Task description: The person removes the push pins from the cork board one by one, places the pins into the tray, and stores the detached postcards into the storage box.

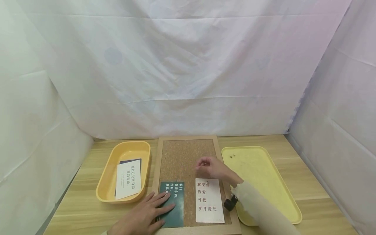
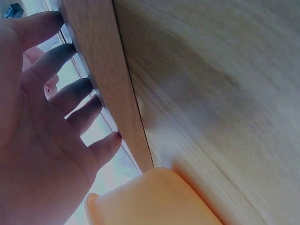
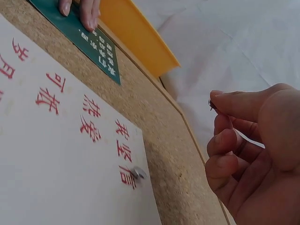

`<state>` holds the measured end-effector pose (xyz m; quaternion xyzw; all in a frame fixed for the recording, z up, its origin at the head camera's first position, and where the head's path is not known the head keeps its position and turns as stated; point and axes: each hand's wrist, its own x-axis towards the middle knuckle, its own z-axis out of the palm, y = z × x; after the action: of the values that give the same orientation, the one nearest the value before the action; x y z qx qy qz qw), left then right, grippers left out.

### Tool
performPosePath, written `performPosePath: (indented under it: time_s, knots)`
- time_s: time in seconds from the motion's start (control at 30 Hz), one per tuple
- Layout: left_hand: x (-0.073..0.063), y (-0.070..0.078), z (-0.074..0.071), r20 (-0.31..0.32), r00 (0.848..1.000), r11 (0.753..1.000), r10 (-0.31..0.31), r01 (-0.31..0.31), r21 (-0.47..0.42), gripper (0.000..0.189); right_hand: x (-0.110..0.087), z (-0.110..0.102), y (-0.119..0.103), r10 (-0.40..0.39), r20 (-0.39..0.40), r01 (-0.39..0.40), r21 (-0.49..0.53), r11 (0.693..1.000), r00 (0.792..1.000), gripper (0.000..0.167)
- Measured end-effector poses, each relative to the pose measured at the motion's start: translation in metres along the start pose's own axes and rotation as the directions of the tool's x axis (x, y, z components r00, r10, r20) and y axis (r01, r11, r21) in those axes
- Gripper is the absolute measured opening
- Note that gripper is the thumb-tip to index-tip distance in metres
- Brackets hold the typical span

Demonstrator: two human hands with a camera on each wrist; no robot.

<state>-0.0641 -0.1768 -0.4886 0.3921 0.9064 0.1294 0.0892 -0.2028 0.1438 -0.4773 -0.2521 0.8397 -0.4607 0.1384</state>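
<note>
A wood-framed cork board (image 1: 182,156) lies on the table. My left hand (image 1: 141,215) rests with spread, straight fingers on a teal card (image 1: 178,212) at the board's lower left. Beside that card, to the right, is a white card (image 1: 210,213) with red characters; a silver thumbtack (image 3: 139,172) sits in it near its top edge. Above the cork, my right hand (image 1: 211,168) pinches another thumbtack (image 3: 212,105) between thumb and index finger, its point showing in the right wrist view.
Left of the board stands an orange-yellow tray (image 1: 102,184) holding a white card (image 1: 127,179) over a dark one. To the right is a pale yellow tray (image 1: 264,182) with small thumbtacks (image 1: 232,156) near its far end. White cloth (image 1: 188,71) hangs behind.
</note>
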Motion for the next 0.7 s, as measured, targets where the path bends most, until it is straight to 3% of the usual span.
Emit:
performPosePath:
  time_s: [0.7]
  knots:
    - [0.001,-0.001,-0.001,0.025,1.0,1.0,-0.002,0.003,-0.01,0.049,-0.017,-0.029,0.017,0.038,-0.071,-0.039,-0.01,0.999,0.997,0.007]
